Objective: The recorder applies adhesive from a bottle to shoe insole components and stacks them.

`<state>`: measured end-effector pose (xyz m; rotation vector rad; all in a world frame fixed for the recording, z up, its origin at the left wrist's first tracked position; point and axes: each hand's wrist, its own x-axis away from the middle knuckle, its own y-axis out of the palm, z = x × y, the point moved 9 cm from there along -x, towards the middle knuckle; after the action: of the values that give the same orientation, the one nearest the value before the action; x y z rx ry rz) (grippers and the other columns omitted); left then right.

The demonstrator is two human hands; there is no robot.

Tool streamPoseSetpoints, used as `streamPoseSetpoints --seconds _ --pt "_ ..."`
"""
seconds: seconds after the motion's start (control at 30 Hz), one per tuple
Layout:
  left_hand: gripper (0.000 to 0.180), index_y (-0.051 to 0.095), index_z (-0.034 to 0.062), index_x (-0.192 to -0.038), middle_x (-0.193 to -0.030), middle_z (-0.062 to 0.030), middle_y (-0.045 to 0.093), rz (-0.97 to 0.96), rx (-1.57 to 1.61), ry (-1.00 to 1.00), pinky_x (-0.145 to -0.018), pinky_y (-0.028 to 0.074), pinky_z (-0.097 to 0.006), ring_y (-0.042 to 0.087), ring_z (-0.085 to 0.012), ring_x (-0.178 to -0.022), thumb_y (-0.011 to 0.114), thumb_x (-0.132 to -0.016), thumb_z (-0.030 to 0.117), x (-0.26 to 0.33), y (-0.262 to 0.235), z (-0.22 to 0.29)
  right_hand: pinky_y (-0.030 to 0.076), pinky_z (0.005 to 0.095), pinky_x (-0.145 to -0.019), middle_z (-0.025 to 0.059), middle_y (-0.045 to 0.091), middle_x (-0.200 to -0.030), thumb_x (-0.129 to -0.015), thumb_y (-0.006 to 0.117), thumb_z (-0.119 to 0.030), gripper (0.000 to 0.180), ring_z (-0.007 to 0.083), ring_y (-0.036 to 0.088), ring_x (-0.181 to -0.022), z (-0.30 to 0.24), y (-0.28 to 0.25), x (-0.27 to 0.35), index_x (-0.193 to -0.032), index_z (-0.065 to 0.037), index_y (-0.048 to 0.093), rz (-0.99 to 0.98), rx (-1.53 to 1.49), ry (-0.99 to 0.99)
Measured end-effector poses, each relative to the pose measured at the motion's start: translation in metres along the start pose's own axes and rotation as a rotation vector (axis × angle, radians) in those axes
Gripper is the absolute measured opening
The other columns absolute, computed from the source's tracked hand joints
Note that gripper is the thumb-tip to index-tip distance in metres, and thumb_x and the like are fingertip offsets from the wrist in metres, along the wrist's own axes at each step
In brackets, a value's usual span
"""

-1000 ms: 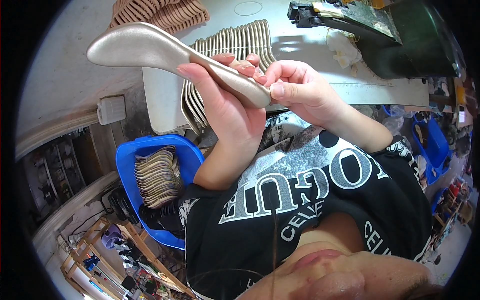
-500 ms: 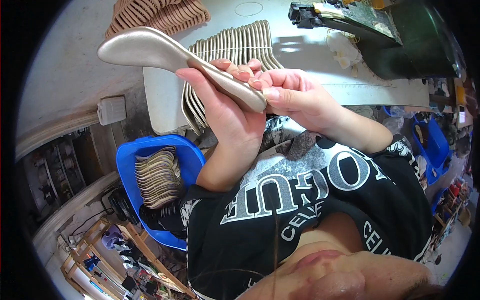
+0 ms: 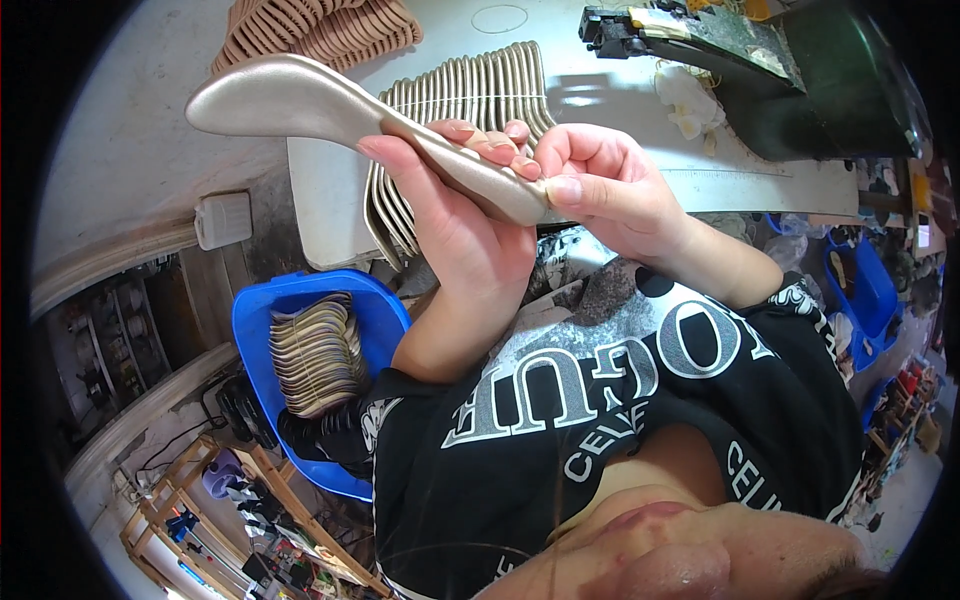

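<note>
A champagne-gold shoe insole point(image 3: 290, 100) is held up slantwise above the table, its wide front end to the left and its heel end toward my right hand. My left hand point(image 3: 465, 210) grips it from below around the rear half, thumb on one side and fingertips along the far edge. My right hand point(image 3: 615, 185) pinches the rim at the heel tip between thumb and curled forefinger. Just behind, a tied row of matching gold insoles point(image 3: 470, 85) stands on the white table point(image 3: 330, 200), partly hidden by my hands.
Pinkish-tan insoles point(image 3: 320, 35) lie in a row at the far left. At the far right stands a dark green machine point(image 3: 830, 80), with a whitish crumpled scrap point(image 3: 690, 105) beside it. A blue bin point(image 3: 375, 295) at my left holds another insole bundle point(image 3: 315, 350).
Both hands and the insole have shifted slightly; my right hand has moved a little to the right, still pinching the heel end. The stacks have stayed put.
</note>
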<state>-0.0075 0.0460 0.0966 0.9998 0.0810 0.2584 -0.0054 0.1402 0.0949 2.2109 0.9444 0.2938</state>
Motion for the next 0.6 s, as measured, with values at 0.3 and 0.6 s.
streamPoseSetpoints --seconds 0.3,0.6 --pt "0.058 0.053 0.0093 -0.083 -0.059 0.0001 0.052 0.077 0.012 -0.038 -0.085 0.04 -0.033 0.051 -0.0126 -0.056 0.039 -0.089 0.065 0.002 -0.008 -0.002 0.029 0.0182 -0.054 -0.0059 0.051 -0.067 -0.084 0.068 -0.014 0.014 0.0014 0.039 -0.058 0.014 -0.007 -0.001 -0.089 -0.002 0.064 0.092 -0.11 0.179" --pt "0.055 0.059 0.0112 -0.085 -0.057 0.0011 0.053 -0.056 -0.048 0.046 -0.089 0.04 -0.036 0.048 -0.0107 -0.045 0.037 -0.091 0.062 0.004 -0.001 0.002 0.022 0.0199 -0.048 -0.0048 0.049 -0.062 -0.084 0.068 -0.016 0.013 0.0027 0.032 -0.051 0.032 0.005 0.007 -0.088 -0.004 0.065 0.021 -0.22 0.457"
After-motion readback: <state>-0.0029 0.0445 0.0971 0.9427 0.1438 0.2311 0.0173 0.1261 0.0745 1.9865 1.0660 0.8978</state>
